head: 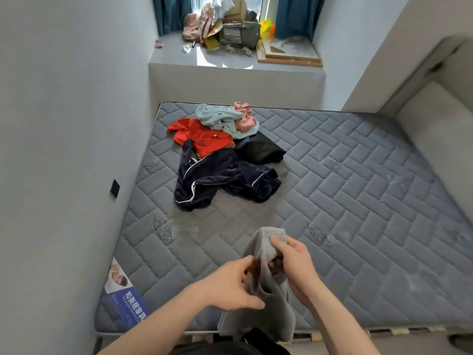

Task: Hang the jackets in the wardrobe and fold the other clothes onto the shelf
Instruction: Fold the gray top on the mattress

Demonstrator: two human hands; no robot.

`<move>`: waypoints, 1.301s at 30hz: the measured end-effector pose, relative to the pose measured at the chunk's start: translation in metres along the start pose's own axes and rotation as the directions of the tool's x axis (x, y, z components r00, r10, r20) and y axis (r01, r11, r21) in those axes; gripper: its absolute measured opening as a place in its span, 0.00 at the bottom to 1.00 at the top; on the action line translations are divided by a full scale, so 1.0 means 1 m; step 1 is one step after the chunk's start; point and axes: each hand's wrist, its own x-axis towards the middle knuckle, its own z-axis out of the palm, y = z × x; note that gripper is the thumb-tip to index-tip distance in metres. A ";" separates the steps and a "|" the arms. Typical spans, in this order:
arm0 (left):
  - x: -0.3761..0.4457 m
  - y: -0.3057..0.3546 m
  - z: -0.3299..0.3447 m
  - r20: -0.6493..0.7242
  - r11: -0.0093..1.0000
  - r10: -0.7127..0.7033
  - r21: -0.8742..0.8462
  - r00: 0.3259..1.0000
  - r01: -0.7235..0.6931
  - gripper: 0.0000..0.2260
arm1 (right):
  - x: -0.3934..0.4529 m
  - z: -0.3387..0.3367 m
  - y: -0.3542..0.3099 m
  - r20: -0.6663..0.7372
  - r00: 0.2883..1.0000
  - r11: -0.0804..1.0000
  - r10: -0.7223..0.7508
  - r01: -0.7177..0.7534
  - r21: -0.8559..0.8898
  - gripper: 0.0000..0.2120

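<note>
Hands (230,285) (294,267) gripping grey garment (266,316), clothes pile (225,155) beyond

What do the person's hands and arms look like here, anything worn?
Both forearms are bare as far as the frame shows, with no sleeves in view. The left hand and right hand wear no gloves; no rings, watch or bands are visible.

Bare grey quilted mattress (345,180), no sheet. Clothes pile toward its far left: navy white-striped garment (217,180) nearest, red top (202,137) behind it, black item (261,149) to the right, light blue (220,119) and pink (245,119) pieces farthest. Blue label (125,301) at near-left corner.
</note>
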 end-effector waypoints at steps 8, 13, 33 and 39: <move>-0.012 0.020 -0.020 -0.566 0.979 -0.120 -0.202 0.815 0.004 0.03 | -0.021 0.016 -0.027 0.279 0.946 0.986 -0.164 0.155 0.053 0.14; -0.028 0.037 -0.080 -0.598 0.987 -0.034 -0.147 0.801 -0.068 0.05 | -0.005 -0.009 -0.014 0.054 0.967 0.953 -0.247 0.253 -0.167 0.19; -0.075 0.024 -0.163 -0.730 0.831 0.044 0.406 0.683 0.381 0.31 | 0.029 0.027 0.019 -0.035 0.979 0.872 -0.199 0.161 -0.463 0.09; -0.078 -0.060 -0.155 -0.769 0.748 0.036 0.444 0.638 0.493 0.16 | 0.020 0.012 -0.013 0.046 0.947 0.850 -0.317 0.305 -0.430 0.10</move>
